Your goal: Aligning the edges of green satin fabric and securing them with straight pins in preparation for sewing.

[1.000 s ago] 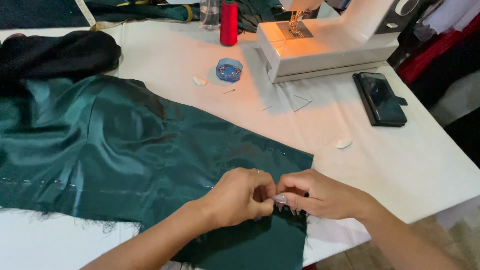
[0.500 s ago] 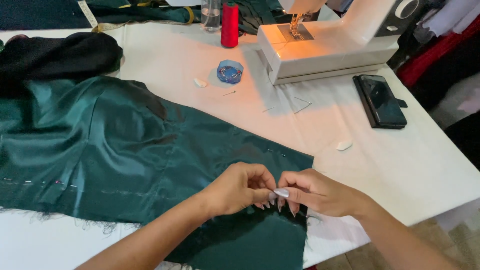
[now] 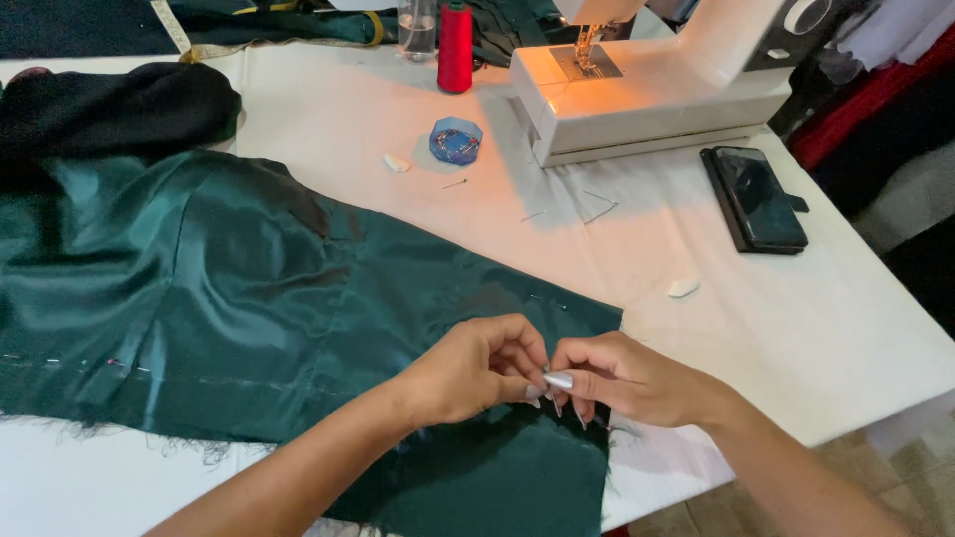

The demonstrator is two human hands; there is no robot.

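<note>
My left hand and right hand meet fingertip to fingertip, pinching the green satin fabric directly beneath, near its right edge.

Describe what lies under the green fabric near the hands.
The green satin fabric lies on the white table. Both hands pinch its edge; whatever lies beneath is covered.

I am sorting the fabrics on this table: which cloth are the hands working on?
The shiny dark green satin cloth, spread flat across the table; both hands pinch its near edge. The black cloth lies bunched and untouched at the far left.
</note>
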